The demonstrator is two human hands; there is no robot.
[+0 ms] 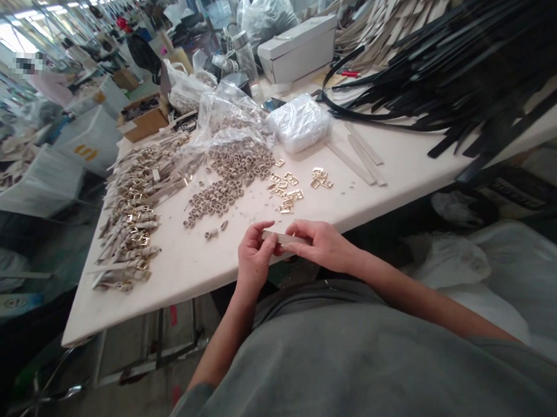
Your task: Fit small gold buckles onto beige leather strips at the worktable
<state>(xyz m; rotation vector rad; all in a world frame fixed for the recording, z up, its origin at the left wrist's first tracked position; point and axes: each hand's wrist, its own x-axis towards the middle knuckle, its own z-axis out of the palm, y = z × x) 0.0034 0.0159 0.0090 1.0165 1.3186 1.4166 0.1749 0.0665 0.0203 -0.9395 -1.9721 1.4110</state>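
Observation:
Between my two hands, just over the table's front edge, is a short beige strip [286,238]. My left hand [256,248] pinches its left end between thumb and fingers. The fingers of my right hand [321,244] are closed on its right part. Beyond my hands, gold-coloured buckles [286,190] lie scattered on the white table [200,260]. A pile of small beige loops [220,189] is to their left. Several flat beige strips [357,157] lie further back on the right.
Beige straps with gold buckles [134,212] are heaped along the left side. Clear plastic bags [232,117], a wrapped bundle [300,122] and a white box [297,49] stand behind. Black straps [423,72] hang over the right edge.

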